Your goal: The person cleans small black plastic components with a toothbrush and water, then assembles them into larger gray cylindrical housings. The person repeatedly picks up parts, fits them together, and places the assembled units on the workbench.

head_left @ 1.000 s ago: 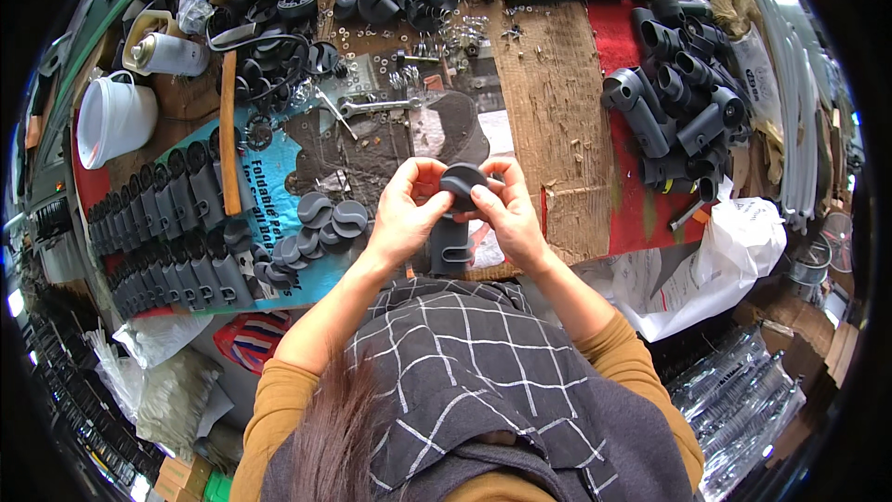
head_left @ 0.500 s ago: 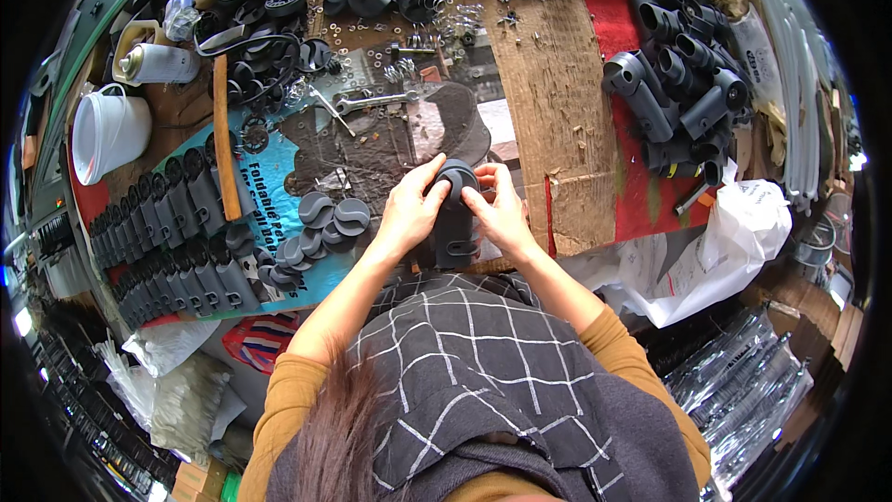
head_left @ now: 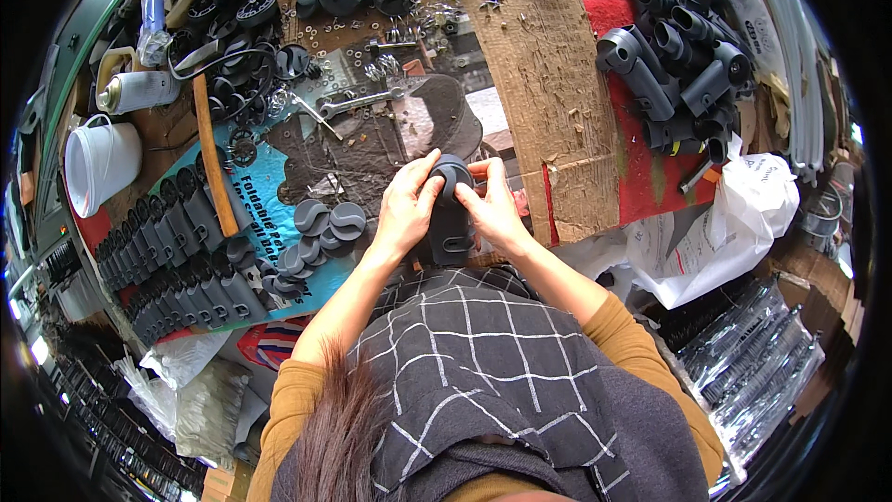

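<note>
At the near edge of the bench I hold a dark grey plastic joint housing (head_left: 452, 231) with a slotted lower end. Its rounded top carries a round grey cap (head_left: 451, 170) with an S-shaped ridge. My left hand (head_left: 405, 212) grips the cap's left side, thumb on its face. From the other side my right hand (head_left: 496, 212) closes on it, thumb pressed to the cap and fingers behind. The fingertips at the back are partly hidden. Similar loose S-ridged caps (head_left: 347, 221) lie in a pile left of my left hand.
Rows of grey housings (head_left: 177, 228) stand at the left beside a wooden-handled hammer (head_left: 214, 163) and a white bucket (head_left: 100, 163). Wrenches (head_left: 362, 102) and small hardware lie beyond my hands. More tubular fittings (head_left: 683, 65) are heaped on red cloth at right, near a white bag (head_left: 743, 223).
The view has shifted slightly, so the bench appears moved and turned a little. Both hands keep their hold on the housing and its cap, with thumbs still on the cap.
</note>
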{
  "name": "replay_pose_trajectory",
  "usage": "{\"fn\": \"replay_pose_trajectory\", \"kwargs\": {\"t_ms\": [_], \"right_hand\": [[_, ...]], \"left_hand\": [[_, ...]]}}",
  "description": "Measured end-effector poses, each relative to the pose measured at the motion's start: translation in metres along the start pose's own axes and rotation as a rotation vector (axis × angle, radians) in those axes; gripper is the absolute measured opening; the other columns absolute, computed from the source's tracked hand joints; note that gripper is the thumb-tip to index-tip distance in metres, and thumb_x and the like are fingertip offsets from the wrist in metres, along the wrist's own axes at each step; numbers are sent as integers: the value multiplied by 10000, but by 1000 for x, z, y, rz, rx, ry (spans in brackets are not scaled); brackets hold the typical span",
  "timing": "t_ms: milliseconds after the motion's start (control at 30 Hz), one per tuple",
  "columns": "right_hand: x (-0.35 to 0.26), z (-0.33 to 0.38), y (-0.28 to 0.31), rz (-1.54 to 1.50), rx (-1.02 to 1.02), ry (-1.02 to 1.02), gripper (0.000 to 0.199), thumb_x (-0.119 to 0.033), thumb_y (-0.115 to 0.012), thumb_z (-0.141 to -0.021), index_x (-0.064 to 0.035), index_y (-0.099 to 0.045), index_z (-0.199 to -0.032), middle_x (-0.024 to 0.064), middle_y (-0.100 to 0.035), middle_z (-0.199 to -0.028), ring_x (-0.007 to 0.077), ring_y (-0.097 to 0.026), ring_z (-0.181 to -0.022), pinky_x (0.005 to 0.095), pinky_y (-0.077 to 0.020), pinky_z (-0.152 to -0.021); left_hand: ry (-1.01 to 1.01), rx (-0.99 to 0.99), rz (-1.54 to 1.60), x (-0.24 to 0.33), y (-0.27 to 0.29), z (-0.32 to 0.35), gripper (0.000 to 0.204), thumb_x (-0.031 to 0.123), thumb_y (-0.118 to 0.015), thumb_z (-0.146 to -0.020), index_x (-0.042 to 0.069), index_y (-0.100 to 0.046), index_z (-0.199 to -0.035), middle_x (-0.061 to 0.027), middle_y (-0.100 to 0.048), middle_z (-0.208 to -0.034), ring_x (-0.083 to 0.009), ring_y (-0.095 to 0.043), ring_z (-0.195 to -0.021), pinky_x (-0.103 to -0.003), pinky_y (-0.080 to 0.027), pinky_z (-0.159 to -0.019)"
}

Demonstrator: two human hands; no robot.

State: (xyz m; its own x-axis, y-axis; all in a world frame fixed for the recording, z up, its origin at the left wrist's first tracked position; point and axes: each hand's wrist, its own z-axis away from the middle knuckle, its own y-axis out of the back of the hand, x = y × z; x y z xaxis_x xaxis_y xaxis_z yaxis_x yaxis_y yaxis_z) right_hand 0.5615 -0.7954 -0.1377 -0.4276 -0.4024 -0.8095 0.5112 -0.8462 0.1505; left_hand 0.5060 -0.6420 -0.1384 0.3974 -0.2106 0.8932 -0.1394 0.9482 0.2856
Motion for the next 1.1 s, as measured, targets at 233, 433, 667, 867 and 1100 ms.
{"fn": "replay_pose_trajectory", "kwargs": {"t_ms": [233,433,667,867,1100], "right_hand": [[-10,4,7,-87,-66,-90,365,-151,-632,-885,-38,-417,-1158,84,-511,-1038,135,-523,-856,281,-473,-729],[-5,2,-2,-27,44,-11,361,-95,-657,-838,4,-435,-1106,161,-558,-1049,232,-610,-900,348,-516,-768],[-9,-5,3,42,19,10,329,-142,-643,-872,-21,-445,-1105,116,-538,-1024,172,-567,-899,310,-490,-763],[-50,7,32,-477,-450,-22,260,-188,-533,-979,-67,-470,-1201,58,-576,-1129,130,-572,-1022,293,-484,-883],[-90,54,25,497,6,578,234,-236,-498,-963,-26,-504,-859,185,-528,-771,392,-535,-747,469,-427,-674]], "left_hand": [[29,-139,65,-8,6,-5,466,146,-588,-930,30,-477,-1367,-120,-523,-1326,-214,-485,-1244,-320,-359,-1049],[-9,-111,66,-12,6,-5,419,120,-591,-921,45,-529,-1328,-125,-559,-1271,-213,-526,-1190,-321,-394,-1015],[58,-61,14,3,8,-14,387,148,-654,-879,87,-602,-1258,-76,-627,-1037,-169,-595,-989,-303,-462,-887],[-64,-406,329,33,45,-6,986,392,-844,-655,102,-332,-1446,-98,-468,-1331,-256,-470,-1212,-372,-332,-1068],[-20,-383,261,80,49,23,843,257,-875,-647,71,-393,-1313,-105,-512,-1204,-215,-491,-1142,-341,-400,-989]]}}
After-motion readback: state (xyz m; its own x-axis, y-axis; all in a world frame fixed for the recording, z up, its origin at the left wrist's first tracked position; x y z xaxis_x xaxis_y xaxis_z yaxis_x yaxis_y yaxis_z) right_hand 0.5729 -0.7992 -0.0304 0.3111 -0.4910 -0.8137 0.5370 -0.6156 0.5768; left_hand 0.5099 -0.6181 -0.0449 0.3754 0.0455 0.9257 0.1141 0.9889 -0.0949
